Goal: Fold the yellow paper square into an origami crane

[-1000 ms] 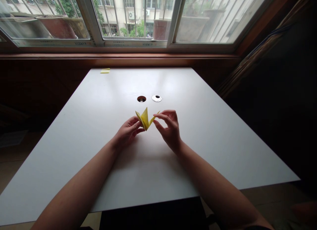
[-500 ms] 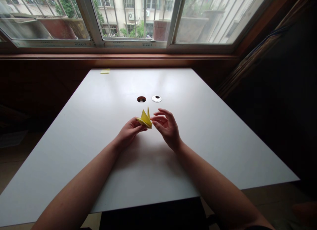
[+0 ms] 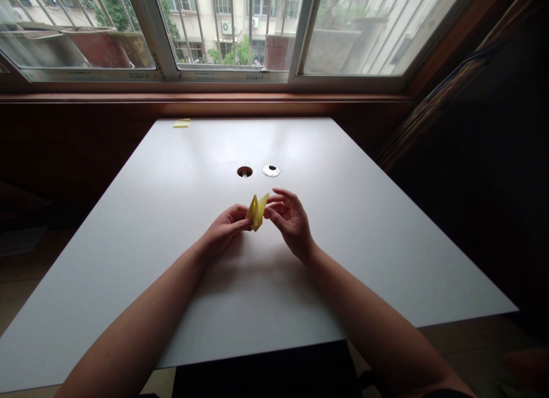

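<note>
A small folded yellow paper piece (image 3: pixel 256 214), with pointed flaps like an origami crane, is held above the middle of the white table (image 3: pixel 141 261). My left hand (image 3: pixel 229 225) pinches its left side between thumb and fingers. On the other side, my right hand (image 3: pixel 289 218) has its thumb and index finger closed at the paper's right edge, with the other fingers loosely curled. The exact contact of the right fingertips is partly hidden.
Beyond the paper, the table has a round cable hole (image 3: pixel 245 171) with a silvery round cover (image 3: pixel 271 170) beside it. A stack of yellow paper (image 3: pixel 182 123) lies at the far left edge. Behind stands a window (image 3: pixel 234 78).
The folded paper has turned in my fingers, its flaps now pointing up and to the right. My left thumb has shifted along it; my right hand has barely moved.
</note>
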`<state>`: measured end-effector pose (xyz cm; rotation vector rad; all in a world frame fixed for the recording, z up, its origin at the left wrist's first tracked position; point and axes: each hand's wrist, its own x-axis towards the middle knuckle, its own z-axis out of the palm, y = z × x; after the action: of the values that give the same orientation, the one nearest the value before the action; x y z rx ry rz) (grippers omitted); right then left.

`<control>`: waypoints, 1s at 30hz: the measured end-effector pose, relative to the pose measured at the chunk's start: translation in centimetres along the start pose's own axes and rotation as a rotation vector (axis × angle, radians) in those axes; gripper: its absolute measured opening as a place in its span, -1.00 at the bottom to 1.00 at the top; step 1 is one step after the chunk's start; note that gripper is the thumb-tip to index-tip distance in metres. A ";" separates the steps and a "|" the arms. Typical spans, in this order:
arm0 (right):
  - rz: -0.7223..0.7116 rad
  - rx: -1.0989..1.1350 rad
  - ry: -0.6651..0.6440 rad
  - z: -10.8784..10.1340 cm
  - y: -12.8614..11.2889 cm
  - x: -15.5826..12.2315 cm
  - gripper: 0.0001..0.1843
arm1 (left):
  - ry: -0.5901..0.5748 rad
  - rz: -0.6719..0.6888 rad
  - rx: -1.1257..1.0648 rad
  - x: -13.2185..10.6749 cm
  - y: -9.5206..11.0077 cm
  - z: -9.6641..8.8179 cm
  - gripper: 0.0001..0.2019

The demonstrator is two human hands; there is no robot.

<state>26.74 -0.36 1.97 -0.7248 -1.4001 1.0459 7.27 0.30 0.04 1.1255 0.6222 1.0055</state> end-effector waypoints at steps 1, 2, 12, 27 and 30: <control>0.004 0.007 -0.003 0.0 0.0 0.0 -0.53 | 0.003 -0.001 -0.005 0.0 0.0 0.0 -0.74; 0.007 0.015 -0.008 0.0 0.0 0.0 -0.53 | 0.008 0.000 -0.008 0.0 0.0 0.0 -0.73; 0.008 -0.185 -0.126 -0.3 1.1 0.2 -0.53 | 0.185 0.122 0.125 0.3 -0.6 -0.4 -0.74; -0.155 -0.312 -0.097 -0.6 0.3 0.5 -0.90 | 0.176 0.409 0.491 -0.2 0.1 0.5 -0.76; -0.146 -0.293 -0.093 -0.6 0.2 0.4 -0.90 | 0.199 0.461 0.564 -0.3 0.3 0.7 -0.76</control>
<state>27.22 0.20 1.88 -0.7790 -1.6822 0.7775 7.59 -0.23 0.55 1.7302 0.8605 1.3943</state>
